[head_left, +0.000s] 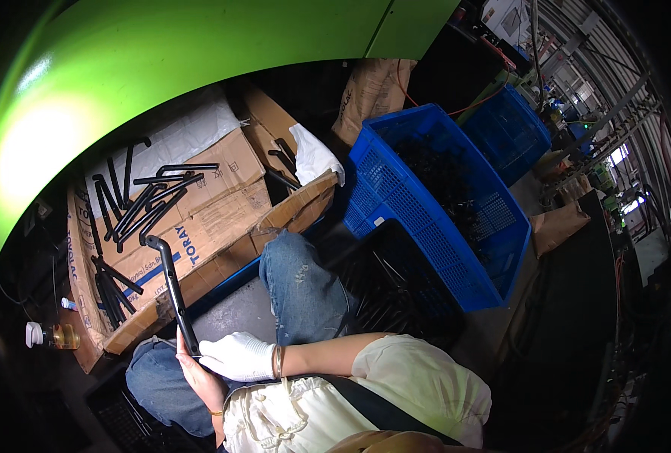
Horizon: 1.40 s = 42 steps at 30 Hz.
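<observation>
My bare left hand (202,379) is closed around the lower end of a long black plastic bar with a bent tip (174,285). The bar stands up and away from me, over the edge of an open cardboard box (222,215). My right hand (239,356), in a white glove, is closed right beside the bar's lower end. A thin light edge shows at its fingertips, too small to name. Several similar black bars (150,204) lie loose on the box's flattened cardboard, and more (112,294) are at its near left corner.
A blue perforated crate (418,219) with many dark parts stands right of the box. Green machine housing (222,45) hangs over the far side. A bottle of yellowish liquid (60,336) is at the left. Dark trays with black bars (128,419) lie beside my legs.
</observation>
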Each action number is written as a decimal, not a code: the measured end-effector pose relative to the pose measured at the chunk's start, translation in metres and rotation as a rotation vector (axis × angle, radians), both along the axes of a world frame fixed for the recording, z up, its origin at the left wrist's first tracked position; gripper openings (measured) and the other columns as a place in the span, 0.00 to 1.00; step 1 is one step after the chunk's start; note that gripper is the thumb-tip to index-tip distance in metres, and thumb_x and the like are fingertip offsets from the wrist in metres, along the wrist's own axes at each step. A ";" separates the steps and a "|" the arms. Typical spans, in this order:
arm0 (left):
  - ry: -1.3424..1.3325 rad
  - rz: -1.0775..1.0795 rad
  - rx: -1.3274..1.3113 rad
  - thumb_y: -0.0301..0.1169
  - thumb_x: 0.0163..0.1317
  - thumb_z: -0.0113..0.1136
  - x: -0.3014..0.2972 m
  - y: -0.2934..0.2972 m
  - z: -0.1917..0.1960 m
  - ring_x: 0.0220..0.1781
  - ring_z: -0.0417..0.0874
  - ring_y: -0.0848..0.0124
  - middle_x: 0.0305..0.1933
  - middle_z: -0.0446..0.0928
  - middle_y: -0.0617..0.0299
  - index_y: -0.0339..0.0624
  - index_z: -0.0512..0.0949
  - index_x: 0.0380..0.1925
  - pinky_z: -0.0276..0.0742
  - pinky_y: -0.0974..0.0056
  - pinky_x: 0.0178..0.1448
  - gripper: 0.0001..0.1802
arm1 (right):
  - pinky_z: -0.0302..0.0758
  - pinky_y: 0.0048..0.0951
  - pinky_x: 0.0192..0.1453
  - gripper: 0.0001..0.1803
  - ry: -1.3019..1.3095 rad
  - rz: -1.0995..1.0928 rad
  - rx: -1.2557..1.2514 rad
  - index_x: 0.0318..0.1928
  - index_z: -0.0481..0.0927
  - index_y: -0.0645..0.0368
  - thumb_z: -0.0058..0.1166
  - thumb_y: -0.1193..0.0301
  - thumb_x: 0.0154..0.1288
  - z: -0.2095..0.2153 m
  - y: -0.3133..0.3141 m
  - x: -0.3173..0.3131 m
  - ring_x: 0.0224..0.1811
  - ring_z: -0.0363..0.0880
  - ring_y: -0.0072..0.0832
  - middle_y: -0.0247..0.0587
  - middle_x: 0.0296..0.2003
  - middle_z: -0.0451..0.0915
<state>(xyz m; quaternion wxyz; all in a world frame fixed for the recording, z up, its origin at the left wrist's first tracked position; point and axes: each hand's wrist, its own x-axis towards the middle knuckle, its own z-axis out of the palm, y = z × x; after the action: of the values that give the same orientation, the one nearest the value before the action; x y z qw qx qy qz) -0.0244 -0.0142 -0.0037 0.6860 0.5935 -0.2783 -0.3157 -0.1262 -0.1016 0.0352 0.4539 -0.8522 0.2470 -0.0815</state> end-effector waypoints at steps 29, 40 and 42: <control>0.510 -0.291 -0.107 0.33 0.77 0.43 -0.009 0.008 -0.009 0.23 0.65 0.81 0.43 0.70 0.62 0.50 0.48 0.75 0.62 0.74 0.25 0.30 | 0.74 0.31 0.28 0.14 -0.329 -0.347 0.509 0.37 0.70 0.61 0.56 0.63 0.70 -0.005 -0.031 0.008 0.21 0.73 0.22 0.36 0.22 0.73; 0.392 -0.244 -0.089 0.36 0.76 0.44 0.002 0.010 0.024 0.27 0.64 0.80 0.42 0.71 0.65 0.46 0.49 0.76 0.62 0.73 0.32 0.32 | 0.78 0.35 0.48 0.10 -0.267 -0.087 -0.270 0.46 0.80 0.64 0.48 0.74 0.69 0.011 -0.028 -0.022 0.43 0.80 0.40 0.48 0.41 0.79; 0.352 -0.270 -0.074 0.46 0.77 0.43 0.002 0.007 0.031 0.27 0.63 0.81 0.39 0.71 0.66 0.45 0.51 0.76 0.61 0.74 0.30 0.33 | 0.78 0.31 0.45 0.09 -0.383 -0.108 0.161 0.45 0.79 0.65 0.47 0.77 0.70 0.034 -0.027 -0.029 0.40 0.81 0.35 0.47 0.39 0.80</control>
<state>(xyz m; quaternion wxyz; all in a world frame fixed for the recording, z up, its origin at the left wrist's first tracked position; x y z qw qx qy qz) -0.0223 -0.0072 0.0273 0.6968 0.4608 -0.2426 -0.4932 -0.1548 -0.1285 0.0691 0.5543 -0.7675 0.2074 -0.2463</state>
